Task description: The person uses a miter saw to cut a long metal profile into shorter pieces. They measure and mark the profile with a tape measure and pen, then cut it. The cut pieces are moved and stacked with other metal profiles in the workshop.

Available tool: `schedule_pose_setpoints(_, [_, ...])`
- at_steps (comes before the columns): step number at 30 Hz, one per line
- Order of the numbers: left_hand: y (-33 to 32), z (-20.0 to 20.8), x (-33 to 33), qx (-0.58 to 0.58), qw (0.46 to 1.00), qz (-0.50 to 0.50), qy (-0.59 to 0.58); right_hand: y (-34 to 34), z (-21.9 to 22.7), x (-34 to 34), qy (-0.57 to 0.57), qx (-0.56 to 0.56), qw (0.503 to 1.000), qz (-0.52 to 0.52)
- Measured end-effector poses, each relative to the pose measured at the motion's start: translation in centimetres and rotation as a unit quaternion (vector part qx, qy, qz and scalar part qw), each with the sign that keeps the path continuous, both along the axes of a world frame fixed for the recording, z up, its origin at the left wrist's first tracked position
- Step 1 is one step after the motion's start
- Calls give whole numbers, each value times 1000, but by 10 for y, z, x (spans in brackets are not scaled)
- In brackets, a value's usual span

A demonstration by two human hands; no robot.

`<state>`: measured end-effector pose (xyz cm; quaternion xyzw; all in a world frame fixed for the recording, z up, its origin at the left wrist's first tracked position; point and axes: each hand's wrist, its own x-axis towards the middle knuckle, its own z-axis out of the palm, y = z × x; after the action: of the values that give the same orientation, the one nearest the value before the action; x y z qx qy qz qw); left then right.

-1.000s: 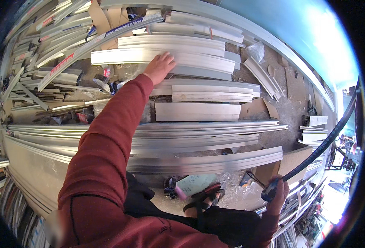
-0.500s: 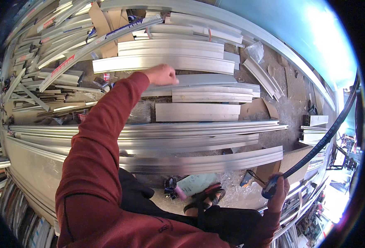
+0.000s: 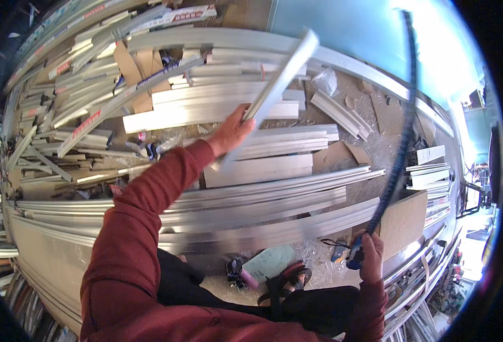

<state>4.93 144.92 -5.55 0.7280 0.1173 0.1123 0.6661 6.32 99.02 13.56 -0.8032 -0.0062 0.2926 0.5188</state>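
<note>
My left hand [image 3: 233, 132] is closed around a silver metal profile [image 3: 283, 74], raised at a slant over the rows of profiles. Its upper end points away to the right; the lower end is blurred by my wrist. At lower right, my right hand [image 3: 372, 255] grips a dark tape measure [image 3: 354, 257] with a wrist cord. Its long dark blade [image 3: 402, 142] stands out, rising toward the bright area at the top right. Under my left hand lie short profiles [image 3: 263, 171] on the floor.
Long profiles [image 3: 274, 191] lie crosswise before my legs. More profiles [image 3: 75, 62] pile up at the left. A cardboard box [image 3: 402, 219] stands by my right hand. A light green sheet [image 3: 268, 265] lies near my sandalled foot [image 3: 291, 279].
My left hand has picked up a grey profile from the middle of the floor and lifted it into a slant. The tape blade in my right hand has swung to a steeper angle.
</note>
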Motion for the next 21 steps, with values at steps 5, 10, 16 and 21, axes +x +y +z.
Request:
schedule_pose_setpoints(5, [-92, 61, 68, -258, 955, 105, -98, 13, -4, 0, 45, 61, 997, 12])
schedule_pose_setpoints(10, [-178, 93, 71, -255, 948, 99, -165, 13, -1, 4, 32, 68, 997, 23])
schedule_pose_setpoints(16, [-250, 123, 34, -267, 939, 69, -204, 3, 12, -9, 21, 68, 997, 1])
schedule_pose_setpoints(21, [-263, 119, 27, -280, 935, 66, -207, 10, 24, -15, 11, 63, 998, 14])
